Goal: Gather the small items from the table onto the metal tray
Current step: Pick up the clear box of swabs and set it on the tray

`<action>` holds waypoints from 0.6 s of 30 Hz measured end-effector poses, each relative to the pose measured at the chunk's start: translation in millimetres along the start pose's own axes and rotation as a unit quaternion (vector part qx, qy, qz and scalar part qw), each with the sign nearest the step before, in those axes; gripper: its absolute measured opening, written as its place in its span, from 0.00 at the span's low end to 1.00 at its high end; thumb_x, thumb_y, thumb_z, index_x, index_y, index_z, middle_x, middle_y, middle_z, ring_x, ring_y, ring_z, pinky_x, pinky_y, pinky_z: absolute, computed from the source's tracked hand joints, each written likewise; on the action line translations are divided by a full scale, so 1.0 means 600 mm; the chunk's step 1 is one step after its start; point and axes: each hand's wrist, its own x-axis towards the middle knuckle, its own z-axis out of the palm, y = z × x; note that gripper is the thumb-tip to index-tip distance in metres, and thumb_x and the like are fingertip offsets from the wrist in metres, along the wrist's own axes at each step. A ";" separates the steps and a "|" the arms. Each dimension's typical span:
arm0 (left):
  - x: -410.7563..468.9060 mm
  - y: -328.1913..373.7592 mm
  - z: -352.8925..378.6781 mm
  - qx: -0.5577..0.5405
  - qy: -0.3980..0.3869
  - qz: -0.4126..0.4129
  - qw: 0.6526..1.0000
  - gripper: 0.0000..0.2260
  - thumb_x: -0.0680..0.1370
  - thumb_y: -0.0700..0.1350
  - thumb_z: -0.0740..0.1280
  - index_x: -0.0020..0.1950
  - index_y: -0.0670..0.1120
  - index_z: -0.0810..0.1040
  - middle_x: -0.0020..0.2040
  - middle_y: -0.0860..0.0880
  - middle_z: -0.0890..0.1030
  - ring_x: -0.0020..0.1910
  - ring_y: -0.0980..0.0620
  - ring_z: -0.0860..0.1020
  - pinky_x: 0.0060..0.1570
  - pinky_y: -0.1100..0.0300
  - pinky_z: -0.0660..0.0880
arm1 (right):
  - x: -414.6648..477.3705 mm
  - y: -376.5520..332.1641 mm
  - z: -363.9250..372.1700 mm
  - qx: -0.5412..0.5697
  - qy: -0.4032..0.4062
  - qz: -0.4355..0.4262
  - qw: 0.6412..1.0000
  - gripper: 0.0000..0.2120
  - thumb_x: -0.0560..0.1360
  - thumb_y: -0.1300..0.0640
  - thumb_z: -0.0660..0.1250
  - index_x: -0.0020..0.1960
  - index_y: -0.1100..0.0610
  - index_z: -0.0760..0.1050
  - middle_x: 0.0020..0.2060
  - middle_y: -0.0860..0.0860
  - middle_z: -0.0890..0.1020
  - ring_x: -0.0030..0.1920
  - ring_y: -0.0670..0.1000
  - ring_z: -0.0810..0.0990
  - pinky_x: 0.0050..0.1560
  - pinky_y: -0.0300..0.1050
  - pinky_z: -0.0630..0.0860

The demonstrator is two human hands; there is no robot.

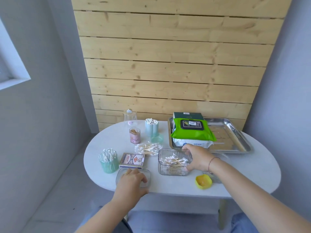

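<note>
**me:** Holding two things at once here. Right hand (197, 158) has its fingers wrapped over the far rim and side of the clear ribbed plastic box (175, 163), which is about half full of wooden-stick cotton swabs. Left hand (133, 178) lies flat, fingers pressed down on the clear flat plastic lid (133, 177) at the table's near edge, probably that box's lid

**reply:** why grab the side, not the bottom?

**me:** easiest way to lift it level without spilling, I guess. The metal tray (235, 135) sits at the back right, just past the box, already carrying a green wipes pack (193, 130) stacked on others

**reply:** what's left?

**me:** plenty: mint cup of swabs (108, 160), blue playing-card box (132, 160), loose swab pile (148, 148), pink toothpick jar (135, 135), pale blue swab holder (151, 126), yellow cap (203, 181)
</note>
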 end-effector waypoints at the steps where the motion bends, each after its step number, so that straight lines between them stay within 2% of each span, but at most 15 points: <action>1: 0.000 0.000 0.000 0.003 -0.003 0.002 1.000 0.12 0.70 0.50 0.70 0.52 0.50 0.80 0.49 0.54 0.76 0.56 0.51 0.72 0.50 0.63 0.65 | 0.001 -0.002 0.001 0.002 -0.003 0.000 1.000 0.37 0.64 0.56 0.77 0.69 0.54 0.64 0.66 0.52 0.73 0.63 0.53 0.74 0.61 0.44 0.71; 3: 0.001 0.004 0.000 0.001 -0.003 0.006 1.000 0.08 0.71 0.49 0.69 0.49 0.50 0.81 0.43 0.57 0.73 0.52 0.52 0.72 0.48 0.64 0.66 | 0.003 -0.003 0.001 0.006 -0.010 0.002 1.000 0.38 0.65 0.57 0.76 0.70 0.54 0.62 0.67 0.53 0.72 0.64 0.53 0.73 0.61 0.44 0.70; 6: -0.001 0.005 -0.001 -0.022 -0.003 0.006 1.000 0.06 0.71 0.46 0.68 0.45 0.49 0.82 0.35 0.60 0.68 0.46 0.54 0.69 0.40 0.67 0.63 | 0.004 -0.007 0.002 -0.006 -0.017 0.002 1.000 0.39 0.67 0.57 0.74 0.73 0.55 0.59 0.69 0.54 0.70 0.66 0.54 0.72 0.62 0.44 0.70; 8: -0.003 0.007 -0.004 -0.027 -0.005 0.008 1.000 0.05 0.72 0.46 0.68 0.45 0.48 0.81 0.35 0.60 0.68 0.45 0.55 0.68 0.40 0.66 0.62 | 0.003 -0.011 0.003 -0.024 -0.014 0.001 1.000 0.41 0.68 0.57 0.73 0.75 0.56 0.56 0.71 0.54 0.65 0.68 0.55 0.69 0.64 0.45 0.69; 11: -0.008 0.013 -0.011 -0.026 0.002 0.012 1.000 0.04 0.72 0.46 0.67 0.44 0.49 0.81 0.38 0.59 0.70 0.47 0.54 0.71 0.43 0.65 0.63 | -0.005 -0.023 0.006 -0.052 0.013 -0.010 0.999 0.44 0.68 0.55 0.73 0.76 0.56 0.51 0.73 0.56 0.56 0.73 0.57 0.60 0.69 0.48 0.65; 13: -0.014 0.022 -0.025 -0.059 0.015 0.007 0.998 0.03 0.73 0.45 0.67 0.40 0.52 0.79 0.37 0.59 0.70 0.45 0.55 0.72 0.43 0.65 0.66 | -0.015 -0.039 0.005 -0.073 0.057 -0.047 0.995 0.45 0.68 0.54 0.73 0.76 0.55 0.49 0.76 0.55 0.51 0.76 0.57 0.51 0.73 0.49 0.59; 14: -0.018 0.029 -0.034 -0.088 0.022 0.003 0.996 0.06 0.73 0.45 0.68 0.37 0.53 0.76 0.36 0.59 0.71 0.43 0.57 0.72 0.43 0.64 0.68 | -0.023 -0.050 0.003 -0.067 0.079 -0.078 0.992 0.45 0.68 0.54 0.73 0.76 0.54 0.49 0.76 0.54 0.48 0.77 0.56 0.48 0.73 0.48 0.57; 16: -0.027 0.045 -0.058 -0.147 0.047 0.005 0.988 0.10 0.72 0.45 0.70 0.34 0.56 0.73 0.37 0.57 0.74 0.39 0.59 0.73 0.43 0.63 0.72 | -0.042 -0.073 -0.005 -0.021 0.104 -0.150 0.983 0.46 0.68 0.53 0.73 0.77 0.52 0.48 0.76 0.49 0.47 0.77 0.51 0.46 0.73 0.45 0.55; 18: -0.032 0.070 -0.090 -0.213 0.097 0.016 0.972 0.09 0.72 0.44 0.71 0.35 0.55 0.75 0.38 0.55 0.77 0.38 0.59 0.75 0.42 0.67 0.72 | -0.061 -0.094 -0.013 0.038 0.092 -0.219 0.971 0.48 0.67 0.51 0.74 0.77 0.49 0.47 0.76 0.44 0.47 0.76 0.45 0.47 0.71 0.39 0.53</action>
